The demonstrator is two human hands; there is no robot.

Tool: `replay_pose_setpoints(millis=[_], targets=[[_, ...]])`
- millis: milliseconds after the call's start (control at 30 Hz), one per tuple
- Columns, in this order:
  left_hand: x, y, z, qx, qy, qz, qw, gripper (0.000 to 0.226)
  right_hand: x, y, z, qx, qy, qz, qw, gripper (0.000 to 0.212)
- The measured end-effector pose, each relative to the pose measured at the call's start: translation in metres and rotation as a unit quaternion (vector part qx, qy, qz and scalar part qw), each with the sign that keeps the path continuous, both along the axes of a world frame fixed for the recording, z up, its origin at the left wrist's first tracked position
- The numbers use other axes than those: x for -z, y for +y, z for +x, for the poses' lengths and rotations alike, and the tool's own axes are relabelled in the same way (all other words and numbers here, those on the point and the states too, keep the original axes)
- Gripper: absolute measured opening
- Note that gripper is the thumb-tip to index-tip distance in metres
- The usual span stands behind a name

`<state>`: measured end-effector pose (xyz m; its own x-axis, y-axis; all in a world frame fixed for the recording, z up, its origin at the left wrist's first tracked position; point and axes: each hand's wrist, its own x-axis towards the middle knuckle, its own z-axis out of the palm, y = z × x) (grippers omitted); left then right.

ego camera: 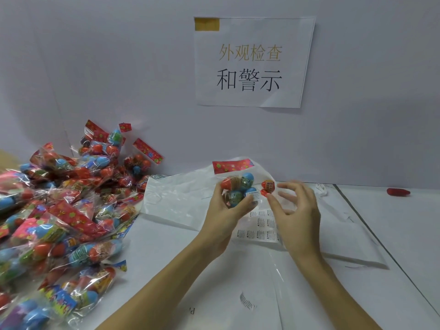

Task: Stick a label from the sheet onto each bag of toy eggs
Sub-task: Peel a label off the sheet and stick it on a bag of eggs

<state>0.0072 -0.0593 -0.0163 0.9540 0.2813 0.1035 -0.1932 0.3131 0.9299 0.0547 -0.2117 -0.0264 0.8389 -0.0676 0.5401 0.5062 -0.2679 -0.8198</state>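
The left hand (225, 210) holds a clear plastic bag of blue and orange toy eggs (240, 189) up above the table, red paper top pointing far. A small white label (254, 195) sits on its near right side. The right hand (296, 206) hangs just right of it, fingers loose, holding nothing. The white sheet of labels (260, 226) lies flat below, nearer the right hand.

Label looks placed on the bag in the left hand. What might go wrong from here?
The white label sits over curved eggs, so it may wrinkle or lift unless pressed. The left hand grips the bag only at its lower end; it may slip. The right hand hovers above the label sheet and could crease it.
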Motion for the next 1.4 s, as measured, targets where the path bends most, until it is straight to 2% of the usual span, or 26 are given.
replay_pose_setpoints(millis=[67,133,200,300,500,633,733,800,867,933,1067,1200,1300,1400], targets=[[-0.002,0.004,0.000,0.040,-0.002,-0.021,0.999,0.044,-0.003,0.000,0.003,-0.046,0.083,0.064,0.993,0.020],[-0.004,0.005,-0.001,0.067,-0.004,-0.019,0.998,0.045,-0.009,0.001,0.001,-0.146,0.184,0.138,0.962,0.033],[-0.003,0.000,-0.002,0.072,-0.002,0.003,0.997,0.047,-0.011,0.002,-0.001,-0.171,0.185,0.078,0.965,0.045],[-0.004,-0.006,-0.004,0.053,-0.002,0.041,0.998,0.049,-0.009,0.002,-0.003,-0.174,0.148,0.016,0.974,0.044],[-0.006,-0.002,-0.005,0.068,-0.011,0.024,0.997,0.044,-0.012,-0.001,-0.004,-0.270,0.221,0.138,0.927,0.032],[-0.007,-0.003,-0.005,0.061,0.003,0.030,0.998,0.048,-0.014,0.002,-0.004,-0.271,0.245,0.154,0.918,0.036],[-0.010,0.001,-0.003,0.030,0.001,0.045,0.999,0.051,-0.014,0.002,-0.003,-0.252,0.227,0.108,0.935,0.047],[-0.016,0.008,-0.002,-0.007,0.025,0.016,1.000,0.055,-0.015,-0.002,-0.002,-0.243,0.231,0.076,0.939,0.048],[-0.018,0.021,0.000,-0.027,0.041,-0.029,0.998,0.050,-0.016,-0.007,0.000,-0.248,0.229,0.041,0.940,0.042],[-0.018,0.030,0.000,-0.038,0.049,-0.050,0.997,0.043,-0.016,-0.008,-0.002,-0.272,0.211,0.040,0.938,0.027],[-0.016,0.029,0.001,-0.073,0.039,-0.077,0.994,0.039,-0.017,-0.001,-0.008,-0.260,0.191,0.057,0.945,0.023],[-0.017,0.026,0.003,-0.111,0.008,-0.057,0.992,0.044,-0.014,0.005,-0.013,-0.243,0.208,0.125,0.939,0.024],[-0.019,0.025,0.002,-0.037,0.028,-0.005,0.999,0.059,-0.014,0.003,-0.013,-0.260,0.242,0.170,0.919,0.029],[-0.015,0.023,0.001,-0.012,0.014,0.106,0.994,0.041,-0.019,-0.003,-0.008,-0.242,0.256,0.108,0.930,0.037]])
